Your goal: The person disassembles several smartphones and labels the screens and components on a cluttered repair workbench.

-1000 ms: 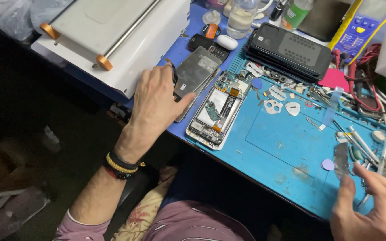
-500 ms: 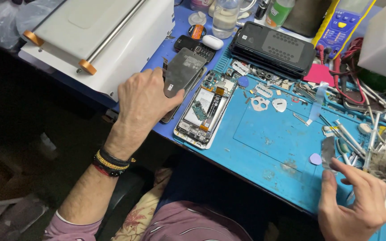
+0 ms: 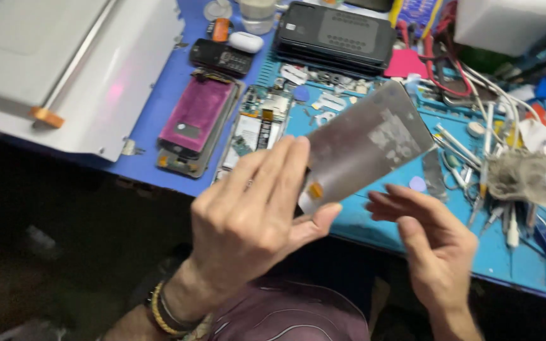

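Left hand (image 3: 254, 218) fingers clamped on blurred grey panel (image 3: 368, 148), its lower corner hidden; right hand (image 3: 431, 243) loose, empty.

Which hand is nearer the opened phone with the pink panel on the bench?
Left. The left hand is raised just below and right of the pink-panelled phone, holding a grey panel. The right hand is farther right, under that panel.

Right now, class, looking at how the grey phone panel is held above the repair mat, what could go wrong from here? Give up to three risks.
1. The left hand pinches the grey phone panel only at one end; the panel might flex or slip.
2. The open right hand sits beside it without gripping, so a drop may not be caught.
3. The panel hangs over the opened phone and small loose parts on the blue mat; falling, it could knock or scatter them.
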